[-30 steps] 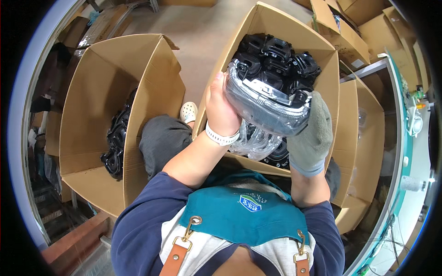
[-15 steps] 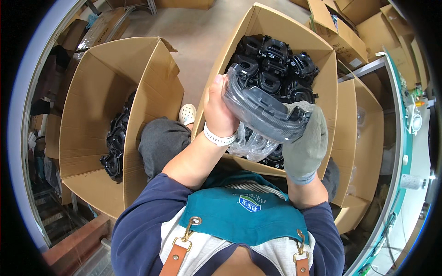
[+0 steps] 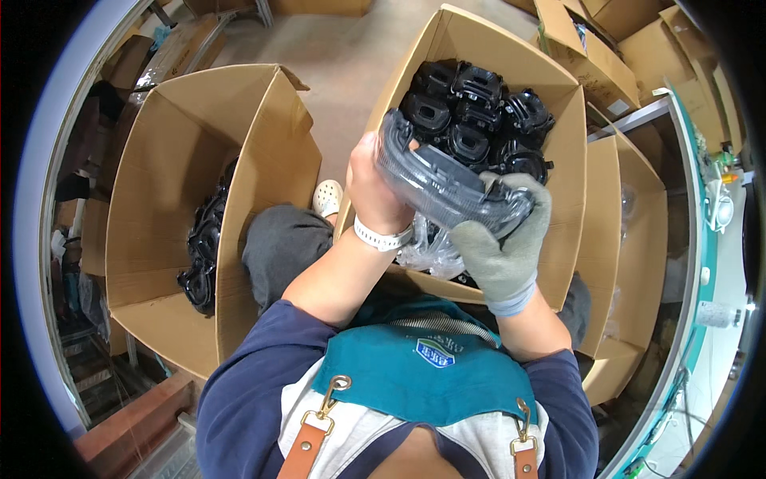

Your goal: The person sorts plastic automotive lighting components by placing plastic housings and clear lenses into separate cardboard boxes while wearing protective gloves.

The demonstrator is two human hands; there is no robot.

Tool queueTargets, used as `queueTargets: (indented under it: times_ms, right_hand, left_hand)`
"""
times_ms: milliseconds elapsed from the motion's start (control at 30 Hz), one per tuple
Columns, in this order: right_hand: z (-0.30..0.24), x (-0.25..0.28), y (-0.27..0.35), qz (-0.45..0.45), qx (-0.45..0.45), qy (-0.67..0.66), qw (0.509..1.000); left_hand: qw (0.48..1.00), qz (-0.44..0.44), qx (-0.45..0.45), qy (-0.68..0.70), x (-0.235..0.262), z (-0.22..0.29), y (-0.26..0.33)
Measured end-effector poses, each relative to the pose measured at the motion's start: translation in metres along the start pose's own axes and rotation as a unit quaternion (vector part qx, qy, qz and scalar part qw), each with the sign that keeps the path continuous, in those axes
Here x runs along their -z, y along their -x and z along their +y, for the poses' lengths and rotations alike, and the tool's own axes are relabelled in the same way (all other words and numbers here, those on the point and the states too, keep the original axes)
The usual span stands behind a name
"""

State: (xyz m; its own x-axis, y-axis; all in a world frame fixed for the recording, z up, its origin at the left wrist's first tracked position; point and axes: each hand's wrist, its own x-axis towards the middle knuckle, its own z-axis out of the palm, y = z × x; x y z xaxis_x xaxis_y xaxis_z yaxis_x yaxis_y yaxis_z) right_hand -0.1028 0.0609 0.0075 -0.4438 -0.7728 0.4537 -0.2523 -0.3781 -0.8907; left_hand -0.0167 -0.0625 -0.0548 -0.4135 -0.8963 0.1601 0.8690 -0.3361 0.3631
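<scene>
While fingers (image 3: pixel 540 199) clasp both ends, the lens (image 3: pixel 443 190) lies between.

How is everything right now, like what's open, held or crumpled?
Left hand: bare, gripping.
Right hand: gloved, gripping.
Curved clear part: held in both hands, tilted.
Middle box: open, black parts inside.
Left box: open, black parts inside.
Right box: open.
Clear plastic: crumpled.

The teal apron (image 3: pixel 383 385) bore a blue-and-green badge (image 3: pixel 435 353) with white lettering. Print on a cardboard box (image 3: pixel 600 73) was too small to read.
</scene>
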Motion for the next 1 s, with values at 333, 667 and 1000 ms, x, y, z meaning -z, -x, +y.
queueTargets:
  times_ms: [333, 667, 1000]
  right_hand:
    - [0.000, 0.016, -0.017, -0.181, 0.138, 0.232, 0.946]
    - [0.124, 0.118, 0.024, -0.479, -0.220, 0.365, 0.767]
    - [0.089, 0.113, 0.034, -0.523, 0.005, 0.527, 0.670]
  left_hand:
    - [0.973, 0.025, 0.185, 0.138, -0.030, 0.002, -0.004]
    - [0.889, 0.228, -0.348, -0.188, 0.045, 0.205, -0.041]
    - [0.740, 0.594, -0.286, -0.132, 0.175, 0.271, 0.012]
